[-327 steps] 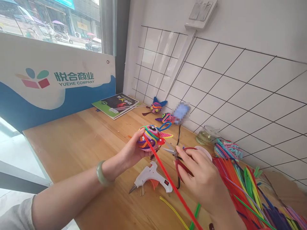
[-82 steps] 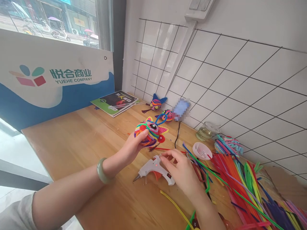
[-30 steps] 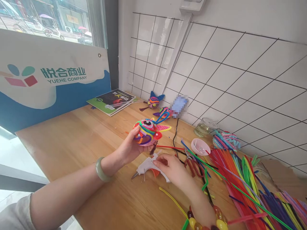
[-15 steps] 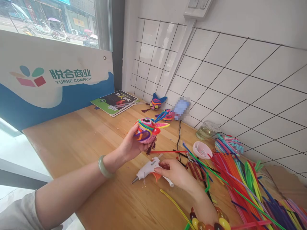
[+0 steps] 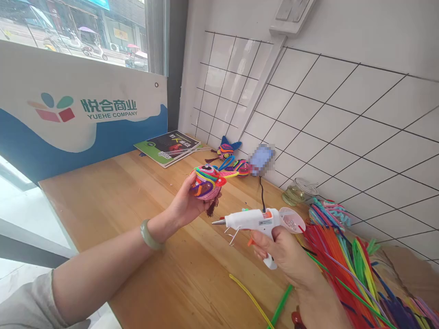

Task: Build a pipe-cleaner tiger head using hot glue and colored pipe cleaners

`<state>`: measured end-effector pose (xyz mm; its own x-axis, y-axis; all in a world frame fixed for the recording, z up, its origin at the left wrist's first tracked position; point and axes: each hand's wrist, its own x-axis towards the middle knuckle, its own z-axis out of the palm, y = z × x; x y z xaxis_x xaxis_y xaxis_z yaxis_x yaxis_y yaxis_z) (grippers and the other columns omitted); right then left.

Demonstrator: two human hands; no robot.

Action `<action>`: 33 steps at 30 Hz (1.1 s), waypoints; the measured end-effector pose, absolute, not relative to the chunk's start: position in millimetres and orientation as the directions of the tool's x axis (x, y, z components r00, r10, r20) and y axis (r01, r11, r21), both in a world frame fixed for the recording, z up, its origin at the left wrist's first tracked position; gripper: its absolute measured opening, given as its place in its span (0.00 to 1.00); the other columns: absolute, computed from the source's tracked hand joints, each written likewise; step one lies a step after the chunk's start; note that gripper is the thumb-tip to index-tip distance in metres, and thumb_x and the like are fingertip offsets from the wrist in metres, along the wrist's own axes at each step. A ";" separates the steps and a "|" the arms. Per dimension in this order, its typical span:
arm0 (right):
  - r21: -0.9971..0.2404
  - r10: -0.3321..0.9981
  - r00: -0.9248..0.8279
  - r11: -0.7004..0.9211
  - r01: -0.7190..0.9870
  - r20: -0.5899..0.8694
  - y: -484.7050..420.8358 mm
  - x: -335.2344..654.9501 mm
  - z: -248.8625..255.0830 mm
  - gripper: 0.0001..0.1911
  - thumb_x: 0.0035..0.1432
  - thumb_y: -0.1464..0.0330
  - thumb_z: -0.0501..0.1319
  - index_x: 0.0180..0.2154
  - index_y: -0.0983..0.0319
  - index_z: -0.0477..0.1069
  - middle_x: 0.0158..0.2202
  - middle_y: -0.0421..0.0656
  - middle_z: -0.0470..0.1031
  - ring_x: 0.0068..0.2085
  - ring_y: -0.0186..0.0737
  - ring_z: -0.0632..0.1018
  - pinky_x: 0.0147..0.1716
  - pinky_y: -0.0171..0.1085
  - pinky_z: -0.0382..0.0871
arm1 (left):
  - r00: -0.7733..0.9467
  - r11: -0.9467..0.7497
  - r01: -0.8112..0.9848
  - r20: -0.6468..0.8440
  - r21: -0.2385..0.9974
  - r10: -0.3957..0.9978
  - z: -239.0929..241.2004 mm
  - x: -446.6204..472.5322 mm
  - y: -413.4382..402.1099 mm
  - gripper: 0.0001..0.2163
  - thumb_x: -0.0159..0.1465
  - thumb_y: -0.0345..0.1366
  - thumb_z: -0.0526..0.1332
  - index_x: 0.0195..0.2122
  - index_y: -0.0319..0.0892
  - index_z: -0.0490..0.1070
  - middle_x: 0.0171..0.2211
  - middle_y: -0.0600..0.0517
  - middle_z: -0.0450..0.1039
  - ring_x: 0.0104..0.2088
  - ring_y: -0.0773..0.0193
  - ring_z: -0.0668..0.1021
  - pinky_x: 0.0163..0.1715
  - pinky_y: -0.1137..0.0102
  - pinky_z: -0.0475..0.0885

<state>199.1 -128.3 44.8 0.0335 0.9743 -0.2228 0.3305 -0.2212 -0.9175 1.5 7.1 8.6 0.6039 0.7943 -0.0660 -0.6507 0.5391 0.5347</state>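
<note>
My left hand is closed around a multicoloured pipe-cleaner ball figure with a blue loop and pink ears, held up above the wooden table. My right hand grips the handle of a white hot glue gun, lifted off the table. Its metal nozzle points left, a short way below and right of the figure, not touching it. A black cord runs from the gun toward the wall.
Two finished pipe-cleaner figures sit by the tiled wall beside a booklet. A glass jar and a small pink dish stand at right. Many coloured pipe cleaners cover the right side; a yellow one and a green one lie near me.
My right hand has picked the glue gun up from the table and raised it, nozzle toward the figure. My left hand has lifted the figure slightly.
</note>
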 end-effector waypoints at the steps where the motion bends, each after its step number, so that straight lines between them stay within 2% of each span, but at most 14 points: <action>1: -0.924 0.984 0.046 -0.179 0.337 -0.173 -129.7 199.0 45.9 0.24 0.54 0.48 0.60 0.23 0.62 0.66 0.18 0.36 0.62 0.22 0.31 0.63 0.21 0.33 0.56 | 0.611 0.544 -0.646 -0.065 0.535 0.789 8.7 1.7 6.5 0.24 0.62 0.53 0.56 0.47 0.37 0.73 0.42 0.42 0.78 0.38 0.58 0.79 0.39 0.67 0.73; 3: -0.932 0.994 0.085 -0.094 0.351 -0.068 -132.0 196.6 47.6 0.22 0.55 0.51 0.61 0.23 0.61 0.65 0.19 0.37 0.62 0.23 0.32 0.64 0.22 0.34 0.58 | 0.621 0.551 -0.635 -0.067 0.541 0.781 8.7 2.3 4.9 0.24 0.61 0.54 0.55 0.44 0.37 0.73 0.40 0.42 0.78 0.36 0.57 0.79 0.38 0.66 0.74; 7: -0.919 0.982 0.154 0.039 0.392 0.107 -134.9 181.3 53.5 0.15 0.57 0.55 0.61 0.31 0.61 0.71 0.20 0.37 0.64 0.23 0.34 0.66 0.21 0.34 0.58 | 0.609 0.545 -0.650 -0.066 0.530 0.790 7.5 4.3 1.1 0.20 0.62 0.51 0.57 0.42 0.38 0.74 0.37 0.44 0.78 0.36 0.58 0.79 0.37 0.66 0.74; 10: -0.855 0.937 0.222 0.124 0.504 0.268 -135.5 164.2 60.0 0.13 0.57 0.57 0.61 0.35 0.59 0.75 0.21 0.38 0.66 0.22 0.34 0.65 0.20 0.34 0.60 | 0.594 0.525 -0.680 -0.036 0.511 0.804 6.3 5.8 -1.0 0.16 0.62 0.49 0.59 0.39 0.41 0.75 0.34 0.49 0.78 0.34 0.61 0.79 0.36 0.68 0.74; 13: -0.775 0.896 0.234 0.167 0.609 0.377 -134.7 151.1 63.6 0.11 0.57 0.58 0.61 0.31 0.58 0.76 0.18 0.37 0.66 0.20 0.34 0.66 0.19 0.34 0.62 | 0.577 0.495 -0.692 -0.008 0.525 0.816 5.5 6.1 -2.9 0.15 0.61 0.48 0.60 0.40 0.42 0.75 0.35 0.50 0.78 0.36 0.61 0.79 0.38 0.68 0.74; 16: -0.732 0.893 0.197 0.188 0.655 0.405 -134.3 146.2 62.5 0.11 0.59 0.60 0.59 0.29 0.58 0.74 0.20 0.38 0.71 0.20 0.36 0.70 0.20 0.34 0.65 | 0.576 0.455 -0.685 0.041 0.569 0.816 4.5 5.2 -4.8 0.17 0.61 0.47 0.60 0.45 0.42 0.73 0.39 0.48 0.79 0.38 0.59 0.79 0.41 0.66 0.73; 19: -0.693 0.886 0.155 0.221 0.687 0.436 -135.2 145.7 59.9 0.09 0.60 0.61 0.59 0.33 0.58 0.73 0.25 0.40 0.76 0.26 0.38 0.76 0.25 0.34 0.70 | 0.577 0.413 -0.677 0.091 0.609 0.812 2.9 4.5 -5.9 0.19 0.62 0.47 0.60 0.49 0.42 0.72 0.43 0.47 0.78 0.44 0.54 0.79 0.43 0.64 0.73; 22: -0.653 0.871 0.132 0.246 0.716 0.473 -135.6 146.1 58.7 0.09 0.60 0.62 0.58 0.37 0.59 0.73 0.28 0.42 0.77 0.30 0.41 0.78 0.29 0.35 0.73 | 0.571 0.383 -0.676 0.118 0.630 0.813 1.2 4.7 -5.3 0.19 0.63 0.48 0.59 0.49 0.43 0.72 0.45 0.46 0.78 0.47 0.53 0.78 0.45 0.63 0.72; 28: -0.571 0.829 0.064 0.325 0.754 0.556 -134.5 148.4 56.7 0.05 0.60 0.65 0.59 0.34 0.59 0.72 0.26 0.38 0.75 0.27 0.37 0.77 0.27 0.32 0.72 | 0.590 0.341 -0.683 0.214 0.646 0.778 0.5 5.0 -3.7 0.18 0.64 0.48 0.57 0.48 0.42 0.74 0.44 0.47 0.78 0.45 0.56 0.78 0.45 0.64 0.72; 33: -0.551 0.832 0.039 0.332 0.766 0.554 -136.6 150.4 52.7 0.04 0.61 0.66 0.59 0.34 0.59 0.71 0.26 0.38 0.75 0.28 0.37 0.76 0.29 0.33 0.71 | 0.584 0.333 -0.686 0.216 0.647 0.782 1.2 5.1 -4.9 0.18 0.63 0.48 0.58 0.46 0.42 0.76 0.42 0.49 0.79 0.43 0.59 0.79 0.42 0.68 0.73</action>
<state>150.4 -136.6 52.7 0.0385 0.8316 0.5540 0.7655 0.3318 -0.5513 5.1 -4.9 1.2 0.5840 0.7825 0.2161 -0.6857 0.3330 0.6473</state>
